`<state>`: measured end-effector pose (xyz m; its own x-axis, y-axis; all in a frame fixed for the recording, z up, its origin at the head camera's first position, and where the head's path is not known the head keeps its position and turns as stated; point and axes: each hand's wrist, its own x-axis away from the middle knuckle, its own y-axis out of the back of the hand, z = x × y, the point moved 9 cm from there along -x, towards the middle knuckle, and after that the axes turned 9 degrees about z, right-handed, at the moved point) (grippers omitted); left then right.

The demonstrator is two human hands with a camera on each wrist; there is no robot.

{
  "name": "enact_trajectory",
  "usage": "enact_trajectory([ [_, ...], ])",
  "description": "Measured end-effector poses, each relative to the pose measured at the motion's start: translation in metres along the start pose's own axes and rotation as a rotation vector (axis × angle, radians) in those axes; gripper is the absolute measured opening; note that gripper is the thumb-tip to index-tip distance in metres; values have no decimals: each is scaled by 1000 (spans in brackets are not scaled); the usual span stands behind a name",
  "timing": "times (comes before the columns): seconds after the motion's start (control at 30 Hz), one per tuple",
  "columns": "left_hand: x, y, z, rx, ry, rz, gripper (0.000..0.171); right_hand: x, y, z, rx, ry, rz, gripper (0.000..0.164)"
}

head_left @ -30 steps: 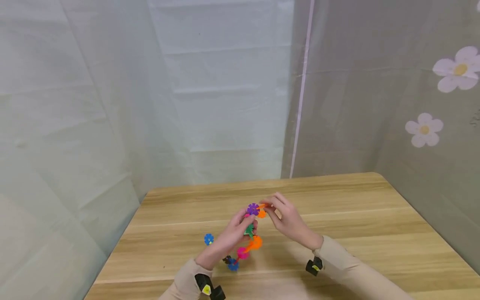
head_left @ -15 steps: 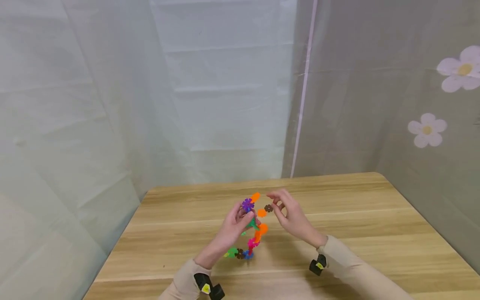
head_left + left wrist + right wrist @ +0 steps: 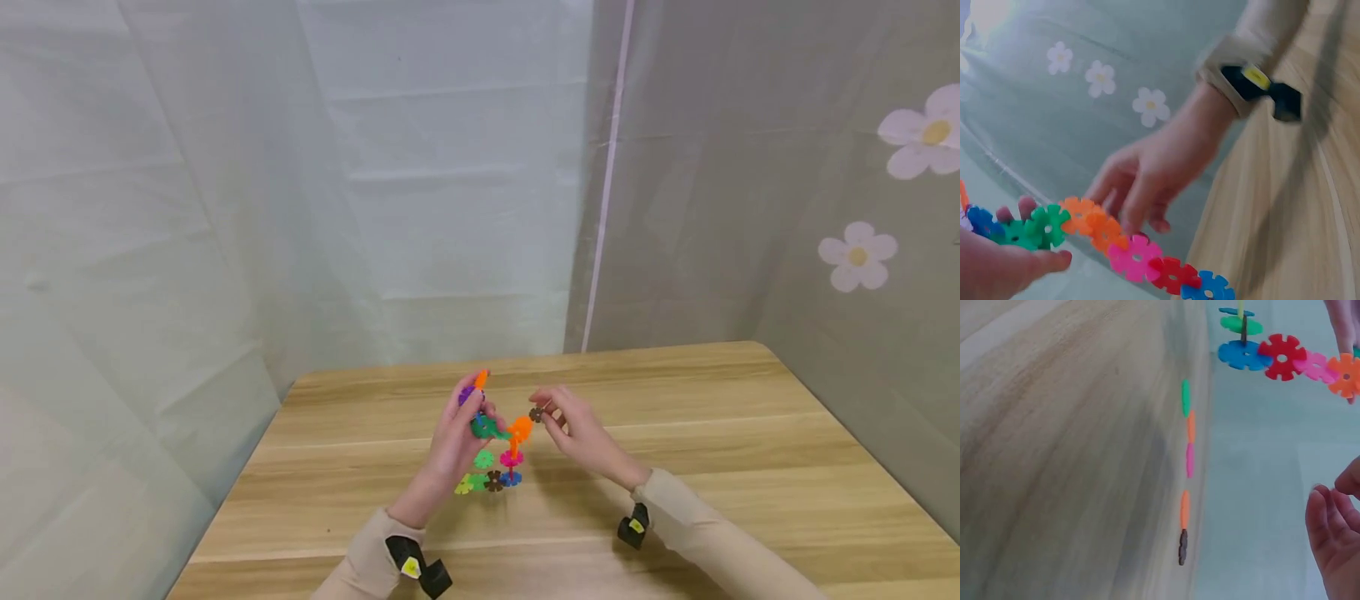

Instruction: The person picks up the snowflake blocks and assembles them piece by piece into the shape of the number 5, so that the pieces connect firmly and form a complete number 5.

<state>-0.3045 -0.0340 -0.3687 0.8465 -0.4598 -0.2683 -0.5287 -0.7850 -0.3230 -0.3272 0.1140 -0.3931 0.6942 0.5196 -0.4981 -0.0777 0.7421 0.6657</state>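
Note:
My left hand (image 3: pixel 452 442) holds a chain of coloured plastic snowflake discs, pinching it near the green discs (image 3: pixel 1047 226). Above the grip are a purple disc (image 3: pixel 469 395) and an orange end disc (image 3: pixel 482 380). Below it the chain hangs through orange, pink (image 3: pixel 1136 258), red (image 3: pixel 1174 275) and blue (image 3: pixel 1210 286) discs, then bends leftward through brown (image 3: pixel 493 481) and green to a yellow disc (image 3: pixel 463 484). My right hand (image 3: pixel 581 429) is bent with nothing visible in its fingers. In the head view its fingertips are right by a loose brown disc (image 3: pixel 536 414).
In the right wrist view, loose discs lie on the wooden table (image 3: pixel 1085 456) in a row: green (image 3: pixel 1185 398), orange (image 3: pixel 1191 427), pink (image 3: pixel 1189 460), another orange (image 3: pixel 1184 509) and brown. A pale curtain (image 3: pixel 450 208) hangs behind the table.
My right hand has let go of the orange disc, now on the purple one, and drawn slightly right. My left hand has tilted and moved left and up, swinging the hanging chain.

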Motion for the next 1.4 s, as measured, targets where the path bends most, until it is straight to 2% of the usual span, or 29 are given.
enact_trajectory([
  [0.13, 0, 8, 0, 26, 19, -70, 46, -1, -15, -6, 0, -36, 100, 28],
  [0.33, 1, 11, -1, 4, 14, -67, 33, -1, -39, -11, 96, -58, 258, 26],
  [0.47, 3, 12, -1, -16, 13, -64, 36, -1, -61, -8, 147, -46, 417, 12],
  [0.57, 4, 13, 0, -10, 20, -76, 35, 1, -76, -4, 142, -37, 541, 4],
  [0.63, 5, 14, 0, -5, 23, -87, 30, 2, -86, -3, 144, -39, 598, 6],
  [0.73, 6, 15, 2, 6, 28, -101, 28, 4, -100, -3, 172, -23, 658, 27],
  [0.83, 6, 15, 4, 18, 33, -101, 27, 8, -106, -4, 236, -8, 686, 46],
  [0.93, 6, 14, 4, 30, 24, -79, 23, 12, -105, -4, 289, 0, 692, 39],
  [1.1, 6, 9, 4, 32, 17, -17, 27, 14, -94, -3, 347, 32, 637, 14],
  [1.23, 6, 7, 7, 23, 57, -24, 28, 17, -84, -4, 414, 47, 600, 4],
  [1.4, 7, 4, 12, -4, 123, -27, 39, 23, -75, -10, 309, -17, 583, 7],
])
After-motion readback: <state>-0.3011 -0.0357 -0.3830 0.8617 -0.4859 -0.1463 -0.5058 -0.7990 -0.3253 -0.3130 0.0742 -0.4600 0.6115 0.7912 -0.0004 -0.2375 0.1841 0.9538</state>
